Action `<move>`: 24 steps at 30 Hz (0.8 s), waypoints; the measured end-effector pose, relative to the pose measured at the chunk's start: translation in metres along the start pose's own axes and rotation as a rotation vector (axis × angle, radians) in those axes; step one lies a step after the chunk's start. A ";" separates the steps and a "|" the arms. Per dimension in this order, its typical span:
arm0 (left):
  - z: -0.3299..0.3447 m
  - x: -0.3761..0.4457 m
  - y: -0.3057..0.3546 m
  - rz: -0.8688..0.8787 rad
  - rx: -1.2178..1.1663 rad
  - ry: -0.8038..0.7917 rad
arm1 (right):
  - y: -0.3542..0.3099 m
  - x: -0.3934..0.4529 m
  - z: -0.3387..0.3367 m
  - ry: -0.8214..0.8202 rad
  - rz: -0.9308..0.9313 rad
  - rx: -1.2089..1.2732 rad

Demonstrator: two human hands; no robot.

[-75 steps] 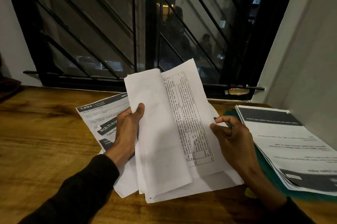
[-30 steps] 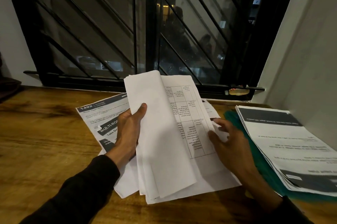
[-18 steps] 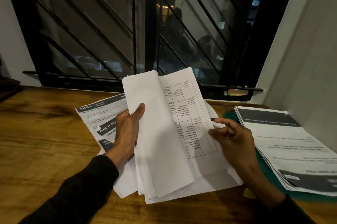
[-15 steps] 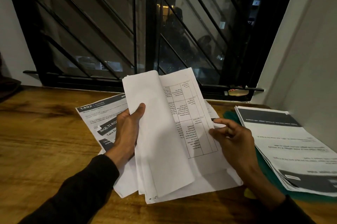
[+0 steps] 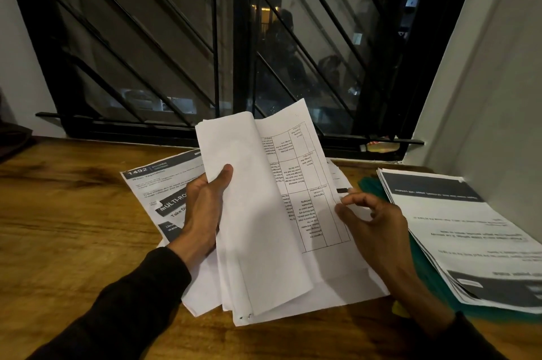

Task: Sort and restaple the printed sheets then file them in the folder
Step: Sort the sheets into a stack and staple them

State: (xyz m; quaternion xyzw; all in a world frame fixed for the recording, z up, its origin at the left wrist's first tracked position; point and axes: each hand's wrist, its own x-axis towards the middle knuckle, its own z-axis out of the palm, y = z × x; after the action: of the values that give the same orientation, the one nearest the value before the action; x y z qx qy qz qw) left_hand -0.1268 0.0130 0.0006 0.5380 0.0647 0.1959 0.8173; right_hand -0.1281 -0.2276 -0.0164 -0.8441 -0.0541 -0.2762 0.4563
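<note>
Leafing: the sorting step looks to be in hand; nothing here is restapled or filed yet.
Bundle [image 5: 264, 242]: stapled at its near corner, raised above the wooden table [image 5: 58, 227].
Left hand [image 5: 205, 207]: grips the turned-back blank pages, thumb on top, as before.
Right hand [image 5: 372, 222]: pinches the table-printed page's edge; a second ago it lay flat lower down, so another sheet is probably about to turn.
Far right: sorted stack [image 5: 457, 230] resting on the green folder [image 5: 369, 186].
</note>
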 end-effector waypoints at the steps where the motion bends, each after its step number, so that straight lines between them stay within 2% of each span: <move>1: 0.000 0.000 0.000 0.004 0.004 -0.003 | 0.001 0.001 0.000 0.015 -0.027 -0.027; 5: 0.001 -0.001 0.000 0.004 -0.006 -0.001 | -0.004 0.000 0.001 -0.010 -0.003 -0.018; 7: 0.001 -0.002 0.001 0.004 0.000 0.010 | -0.009 -0.001 -0.002 -0.071 0.025 0.097; 10: 0.001 -0.001 0.000 -0.012 0.015 0.011 | -0.026 -0.004 -0.007 -0.366 0.123 0.530; 12: 0.000 0.001 -0.001 -0.020 0.027 0.023 | -0.036 -0.012 -0.006 -0.563 0.061 0.609; 15: 0.000 0.000 0.000 -0.014 -0.001 0.021 | -0.042 -0.028 0.004 -0.714 -0.184 0.307; 18: -0.002 -0.001 0.000 0.020 -0.097 0.053 | -0.043 -0.037 0.012 -0.706 -0.371 0.031; 22: -0.002 0.001 -0.001 0.001 0.004 -0.051 | -0.049 -0.039 0.010 -0.736 -0.413 -0.002; 24: -0.002 0.002 -0.003 -0.016 0.040 -0.041 | -0.048 -0.036 0.010 -0.686 -0.385 0.047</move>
State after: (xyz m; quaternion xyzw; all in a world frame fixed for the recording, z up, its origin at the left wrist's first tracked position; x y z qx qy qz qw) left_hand -0.1245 0.0141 -0.0027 0.5576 0.0562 0.1770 0.8090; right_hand -0.1708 -0.1862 -0.0042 -0.8513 -0.3669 -0.0574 0.3707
